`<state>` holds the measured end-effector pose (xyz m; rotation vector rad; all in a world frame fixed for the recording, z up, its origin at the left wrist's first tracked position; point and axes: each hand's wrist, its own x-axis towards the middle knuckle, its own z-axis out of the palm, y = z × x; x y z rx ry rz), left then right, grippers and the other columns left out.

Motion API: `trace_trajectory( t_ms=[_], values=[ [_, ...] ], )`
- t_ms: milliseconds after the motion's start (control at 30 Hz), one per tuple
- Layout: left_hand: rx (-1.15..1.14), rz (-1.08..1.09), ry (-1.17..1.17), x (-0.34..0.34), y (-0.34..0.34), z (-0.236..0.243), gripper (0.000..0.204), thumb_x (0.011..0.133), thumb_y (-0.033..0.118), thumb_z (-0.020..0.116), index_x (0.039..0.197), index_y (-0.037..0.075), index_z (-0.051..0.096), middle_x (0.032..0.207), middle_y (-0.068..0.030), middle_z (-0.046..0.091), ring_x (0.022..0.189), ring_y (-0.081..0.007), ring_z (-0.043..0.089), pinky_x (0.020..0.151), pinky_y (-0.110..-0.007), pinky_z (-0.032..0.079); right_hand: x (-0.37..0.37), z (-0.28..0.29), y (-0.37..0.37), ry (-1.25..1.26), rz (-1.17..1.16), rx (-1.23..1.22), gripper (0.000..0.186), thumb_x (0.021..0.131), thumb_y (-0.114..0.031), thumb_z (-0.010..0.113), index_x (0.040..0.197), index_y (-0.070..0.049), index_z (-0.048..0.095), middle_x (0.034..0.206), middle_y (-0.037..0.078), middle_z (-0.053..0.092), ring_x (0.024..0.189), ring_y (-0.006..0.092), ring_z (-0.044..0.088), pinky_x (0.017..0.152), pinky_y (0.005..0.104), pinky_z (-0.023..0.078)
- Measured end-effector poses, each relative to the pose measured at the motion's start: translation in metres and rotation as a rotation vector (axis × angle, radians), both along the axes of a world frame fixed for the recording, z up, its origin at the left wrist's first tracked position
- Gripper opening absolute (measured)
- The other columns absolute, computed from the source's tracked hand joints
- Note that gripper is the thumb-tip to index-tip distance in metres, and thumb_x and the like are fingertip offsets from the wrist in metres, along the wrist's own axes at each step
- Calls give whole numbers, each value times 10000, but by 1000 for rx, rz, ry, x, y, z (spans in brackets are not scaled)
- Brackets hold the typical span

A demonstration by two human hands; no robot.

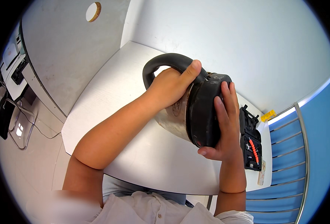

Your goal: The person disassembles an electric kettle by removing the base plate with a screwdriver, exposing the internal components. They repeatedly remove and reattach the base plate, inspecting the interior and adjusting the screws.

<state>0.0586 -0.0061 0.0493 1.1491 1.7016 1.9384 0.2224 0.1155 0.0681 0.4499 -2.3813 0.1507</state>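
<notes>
Silver and black kettle (172,125), tipped sideways over the white worktop (98,108), with two hands on it.
The left hand (169,86) is clamped on the big black handle (165,59), thumb on top. The right hand (227,128) holds the black end (205,115), fingers spread. Near it, an open black case (250,121) with an orange stick (253,151) sits on the worktop.

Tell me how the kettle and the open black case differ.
The kettle is rounded with a metal body; the case is boxy and black. The kettle is tilted between the left hand and right hand; the case lies on the white table. Both have black parts.
</notes>
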Motion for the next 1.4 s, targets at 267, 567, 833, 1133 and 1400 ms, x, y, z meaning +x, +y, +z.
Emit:
trace_trajectory(
  t_ms=[267,567,833,1133,1400],
  values=[
    [-11,-4,-23,3,-1,2,853,861,756,258,907,6,662,885,-139,657,921,-242,597,842,-345,430,1,-4,2,36,10,19,956,677,-770,559,1384,-136,443,1462,213,327,1310,545,252,989,650,220],
    [-22,22,-13,3,-2,2,844,850,769,264,877,21,654,832,-112,642,875,-225,596,801,-346,437,-1,2,2,-70,-42,-13,1093,574,-885,504,1397,-169,431,1497,176,257,1333,521,195,1000,680,140],
    [-45,14,-12,-2,-2,-1,851,849,772,256,886,24,660,834,-114,646,883,-227,600,799,-343,439,-7,6,3,-81,-16,-12,1037,577,-813,604,1381,-174,457,1487,198,279,1345,544,179,939,759,141],
    [-48,-56,-55,-8,2,-5,833,876,731,279,1077,4,633,1025,-126,647,1029,-206,580,923,-322,421,-2,-7,6,104,38,-74,879,688,-692,609,1320,-87,520,1420,252,379,1304,535,302,994,675,207],
    [-8,-1,-97,-4,-1,-1,900,859,763,251,995,-27,661,970,-163,651,1010,-245,576,908,-334,405,8,0,-13,-28,-110,-18,819,686,-596,673,1299,-71,534,1439,241,352,1290,504,343,956,664,275]
  ],
)
